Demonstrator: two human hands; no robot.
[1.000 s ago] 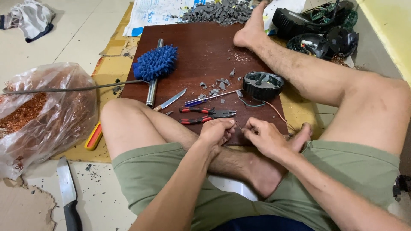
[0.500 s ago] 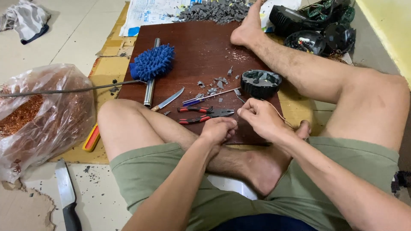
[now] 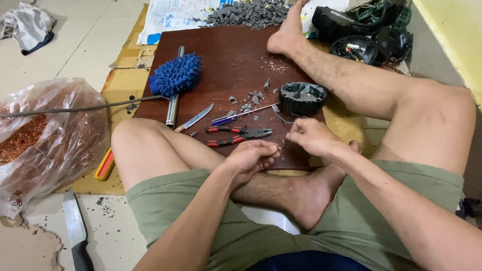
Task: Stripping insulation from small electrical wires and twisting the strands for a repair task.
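I sit on the floor with a dark brown board (image 3: 231, 65) in front of me. My left hand (image 3: 253, 158) and my right hand (image 3: 311, 136) are close together over the board's near edge, both pinching a thin copper wire (image 3: 282, 145) between the fingertips. A thin wire runs from my right hand up toward a round black plastic part (image 3: 302, 97) on the board. Red-and-black pliers (image 3: 238, 135) lie just left of my hands. A screwdriver (image 3: 241, 115) and a small knife (image 3: 195, 118) lie beyond them among grey plastic chips.
A blue fluffy brush head on a metal rod (image 3: 174, 75) lies on the board's left. A clear bag of copper wire (image 3: 45, 135) stands at left, a large knife (image 3: 75, 231) on the floor. Black housings (image 3: 361, 30) and grey rubble (image 3: 251, 12) sit at the back.
My right hand has lifted from beside my foot up toward the round black part and come back a little, pulling the thin wire. My left hand stayed about where it was.
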